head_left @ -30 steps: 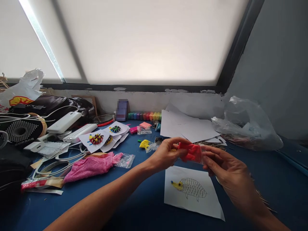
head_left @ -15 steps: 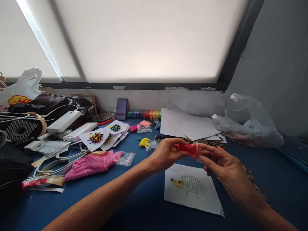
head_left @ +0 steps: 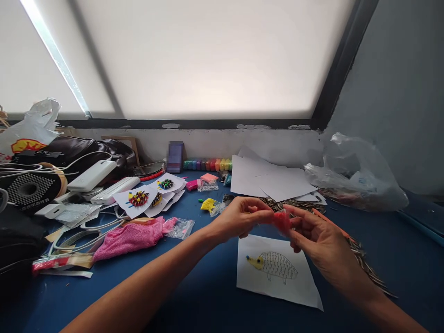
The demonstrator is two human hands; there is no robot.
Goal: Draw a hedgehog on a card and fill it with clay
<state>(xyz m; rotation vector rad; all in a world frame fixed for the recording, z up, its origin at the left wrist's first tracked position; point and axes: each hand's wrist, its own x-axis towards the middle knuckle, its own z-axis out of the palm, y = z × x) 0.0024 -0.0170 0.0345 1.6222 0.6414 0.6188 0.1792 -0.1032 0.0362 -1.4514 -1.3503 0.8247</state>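
Observation:
Between my two hands, above the desk, is a lump of red modelling clay in a clear plastic wrapper. My left hand pinches its left end with thumb and fingers. The fingers of my right hand are closed on the wrapped right end. Below them lies a white sheet with a hedgehog drawing; its snout is filled with yellow clay, with a blue nose and a dark eye. Yellow clay in an opened wrapper rests on the desk beyond my left wrist.
Finished clay hedgehog pictures lie at the left, near a pink cloth and white power banks. Blank paper, a row of coloured clay and a plastic bag stand at the back. Seed-like husks lie right.
Less of the red clay shows between my hands, and my left fingers now pinch closer to the wrapper. An orange strip shows more beyond my right hand.

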